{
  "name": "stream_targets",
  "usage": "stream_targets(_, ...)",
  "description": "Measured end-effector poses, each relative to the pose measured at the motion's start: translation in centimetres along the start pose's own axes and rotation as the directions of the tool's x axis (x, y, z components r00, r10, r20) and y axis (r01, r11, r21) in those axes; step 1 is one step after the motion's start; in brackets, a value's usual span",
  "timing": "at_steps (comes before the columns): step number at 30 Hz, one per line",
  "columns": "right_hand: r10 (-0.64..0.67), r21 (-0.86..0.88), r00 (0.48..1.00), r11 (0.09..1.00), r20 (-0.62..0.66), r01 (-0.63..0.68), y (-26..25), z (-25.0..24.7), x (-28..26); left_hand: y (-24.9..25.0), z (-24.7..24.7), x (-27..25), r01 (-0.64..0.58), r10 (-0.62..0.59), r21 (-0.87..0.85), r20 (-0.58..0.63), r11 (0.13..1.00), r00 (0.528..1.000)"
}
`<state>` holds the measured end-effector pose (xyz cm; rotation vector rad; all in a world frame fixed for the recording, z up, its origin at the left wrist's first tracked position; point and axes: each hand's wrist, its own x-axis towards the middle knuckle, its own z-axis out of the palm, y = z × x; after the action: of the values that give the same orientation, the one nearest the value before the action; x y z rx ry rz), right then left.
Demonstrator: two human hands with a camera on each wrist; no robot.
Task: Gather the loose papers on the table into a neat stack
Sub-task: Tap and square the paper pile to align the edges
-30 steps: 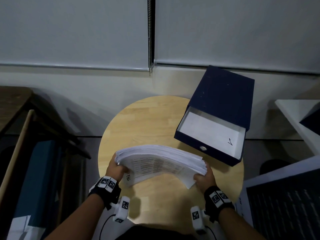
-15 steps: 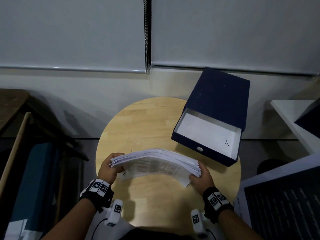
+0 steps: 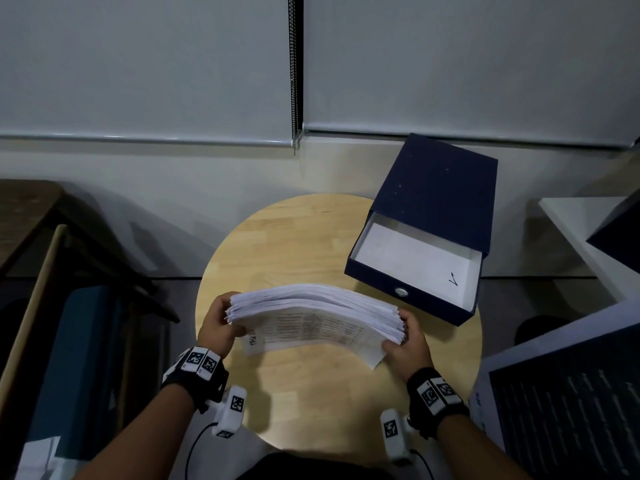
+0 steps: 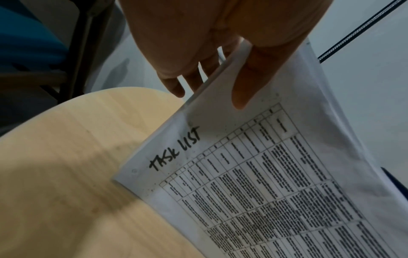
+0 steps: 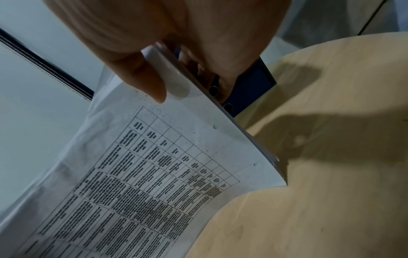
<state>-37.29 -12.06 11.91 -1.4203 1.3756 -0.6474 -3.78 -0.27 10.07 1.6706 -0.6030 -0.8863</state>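
Note:
A thick stack of white papers (image 3: 313,315) stands on its long edge on the round wooden table (image 3: 311,237), bowed in the middle, with a printed sheet marked "TASK LIST" facing me. My left hand (image 3: 221,323) grips the stack's left end, thumb on the front sheet (image 4: 243,83), fingers behind. My right hand (image 3: 403,339) grips the right end the same way, thumb (image 5: 145,82) on the front. The lower edge of the papers (image 5: 253,188) meets the tabletop.
A dark blue drawer box (image 3: 433,230) sits at the table's far right, its drawer pulled out with a white sheet inside. A dark chair (image 3: 69,306) is at the left. A dark panel (image 3: 571,410) and a white shelf (image 3: 588,230) crowd the right side.
Both hands have lowered the stack from slightly above the table down onto its edge on the tabletop. The grip on both ends is unchanged.

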Motion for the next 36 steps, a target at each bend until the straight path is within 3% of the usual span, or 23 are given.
stream_targets(7, -0.016, -0.021, 1.0, 1.0, 0.014, 0.016, -0.2, 0.8, -0.1, 0.7, 1.0, -0.2, -0.026, 0.026, 0.027, 0.001, 0.999, 1.0)
stream_targets(12, -0.012, -0.082, 0.999, 0.997, 0.033, 0.015, -0.2, 0.6, 0.1, 1.3, 0.8, -0.1, -0.083, 0.062, 0.27, 0.086, 0.959, 0.994)
stream_targets(15, -0.02, -0.079, 0.999, 0.997, 0.027, 0.022, -1.2, 0.0, 0.2, 1.9, 0.2, 0.4, -0.062, 0.05, 0.318, 0.045, 0.946, 0.998)
stream_targets(18, -0.079, -0.011, 0.997, 0.997, 0.015, 0.08, -3.2, -0.8, 0.2, 3.8, -0.3, 1.1, -0.155, 0.147, 0.355, 0.051, 0.922, 0.988)
stream_targets(22, -0.107, 0.001, 0.994, 0.994, 0.025, 0.107, -3.8, -1.7, 0.1, 5.5, -0.7, 0.2, -0.246, 0.239, 0.248, 0.058, 0.937, 0.969)
stream_targets(25, -0.08, -0.083, 0.992, 0.993, 0.096, 0.088, -2.5, -1.5, -0.3, 3.0, -0.9, -0.8, -0.209, 0.183, 0.307, 0.111, 0.929, 0.977)
stream_targets(28, -0.097, -0.136, 0.988, 0.984, 0.119, 0.113, -1.4, -0.8, -0.4, 1.2, -0.4, -1.2, -0.147, 0.129, 0.273, 0.081, 0.951, 0.988)
stream_targets(32, -0.06, -0.08, 0.996, 0.995, 0.069, 0.065, -0.9, -0.5, 0.3, 1.1, -0.3, -0.9, -0.112, 0.106, 0.21, 0.041, 0.971, 0.994)
stream_targets(36, -0.008, 0.006, 0.999, 1.0, 0.042, 0.007, -0.1, -0.2, 0.9, 0.1, -0.5, -0.1, -0.026, 0.008, 0.256, 0.07, 0.966, 0.998)
